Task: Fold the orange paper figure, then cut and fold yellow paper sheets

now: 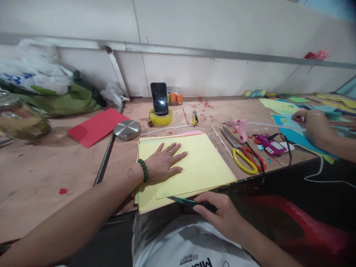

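Observation:
A stack of paper with a pale yellow sheet point(203, 159) on top lies at the table's front edge. My left hand point(164, 163) rests flat on that sheet, fingers spread, a green bead bracelet at the wrist. At the near edge of the stack, my right hand point(217, 209) is closed around a green utility knife point(185, 201). Its blade points left and touches or lies just over the lower edge of the top sheet; which of the two I cannot tell. Strips of other coloured sheets show along the stack's back and left sides.
Right of the stack lie scissors point(244, 160), a pink glue gun point(237, 128) and a purple power strip point(271, 144). Behind stand a phone point(159, 98) and a yellow tape roll point(161, 118). Red paper point(97, 128) and a round metal lid point(127, 129) lie left. Another person's arm point(324, 133) reaches in at right.

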The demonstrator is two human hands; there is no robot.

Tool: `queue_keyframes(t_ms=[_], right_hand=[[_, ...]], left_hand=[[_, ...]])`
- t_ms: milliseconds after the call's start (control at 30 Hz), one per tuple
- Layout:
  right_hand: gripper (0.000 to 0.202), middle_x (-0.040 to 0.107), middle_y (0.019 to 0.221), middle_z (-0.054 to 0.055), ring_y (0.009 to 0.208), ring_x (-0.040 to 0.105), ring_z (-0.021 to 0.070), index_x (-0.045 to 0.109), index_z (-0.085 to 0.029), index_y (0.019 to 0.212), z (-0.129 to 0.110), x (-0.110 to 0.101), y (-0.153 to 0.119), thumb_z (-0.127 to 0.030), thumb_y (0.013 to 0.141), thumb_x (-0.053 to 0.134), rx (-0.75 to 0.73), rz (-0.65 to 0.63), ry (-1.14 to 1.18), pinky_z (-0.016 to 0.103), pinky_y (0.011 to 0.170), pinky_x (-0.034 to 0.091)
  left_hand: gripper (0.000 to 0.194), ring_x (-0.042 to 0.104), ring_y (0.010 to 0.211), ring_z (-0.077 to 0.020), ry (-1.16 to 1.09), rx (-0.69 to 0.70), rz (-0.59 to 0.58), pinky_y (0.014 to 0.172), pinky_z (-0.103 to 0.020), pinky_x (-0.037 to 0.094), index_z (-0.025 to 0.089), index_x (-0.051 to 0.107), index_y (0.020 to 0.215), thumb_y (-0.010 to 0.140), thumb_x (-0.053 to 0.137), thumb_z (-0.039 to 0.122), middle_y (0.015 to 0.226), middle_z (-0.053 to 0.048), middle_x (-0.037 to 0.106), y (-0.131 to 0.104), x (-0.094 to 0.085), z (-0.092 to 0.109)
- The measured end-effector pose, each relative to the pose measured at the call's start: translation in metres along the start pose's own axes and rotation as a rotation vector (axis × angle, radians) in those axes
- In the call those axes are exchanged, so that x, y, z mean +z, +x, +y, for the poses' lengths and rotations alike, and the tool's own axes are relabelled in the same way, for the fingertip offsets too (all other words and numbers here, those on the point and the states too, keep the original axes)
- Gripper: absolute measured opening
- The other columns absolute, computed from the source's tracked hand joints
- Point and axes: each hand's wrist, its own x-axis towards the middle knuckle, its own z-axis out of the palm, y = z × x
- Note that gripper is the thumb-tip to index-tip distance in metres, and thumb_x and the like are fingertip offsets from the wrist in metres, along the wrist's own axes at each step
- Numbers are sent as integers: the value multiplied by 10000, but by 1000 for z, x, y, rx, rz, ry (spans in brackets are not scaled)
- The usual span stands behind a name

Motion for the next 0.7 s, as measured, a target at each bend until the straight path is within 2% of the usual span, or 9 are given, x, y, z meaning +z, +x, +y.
queue_keyframes(t_ms=[500, 600, 700], right_hand=[[160, 740, 770, 43, 666, 678, 152, 700, -172, 876, -9, 17, 8, -264, 875, 570, -60, -45, 46, 221, 635, 506], [162, 735, 742, 42, 642, 667, 152, 710, -170, 849, -14, 20, 9, -262, 868, 578, -62, -78, 50, 218, 599, 493], [161, 731, 720, 28, 611, 654, 143, 718, -185, 821, -23, 14, 6, -296, 861, 609, -81, -161, 52, 208, 569, 484]], left_hand=[[619, 98, 1466, -324, 2, -1, 2, 1119, -619, 103, 247, 228, 1510, 973, 324, 538, 1595, -179, 121, 0, 0, 0], [620, 99, 1466, -323, 9, -3, 3, 1116, -622, 109, 251, 225, 1510, 972, 318, 544, 1596, -178, 120, 0, 0, 0], [621, 89, 1467, -324, 12, -2, 1, 1116, -620, 114, 251, 220, 1512, 973, 305, 548, 1597, -176, 112, -1, 0, -1]])
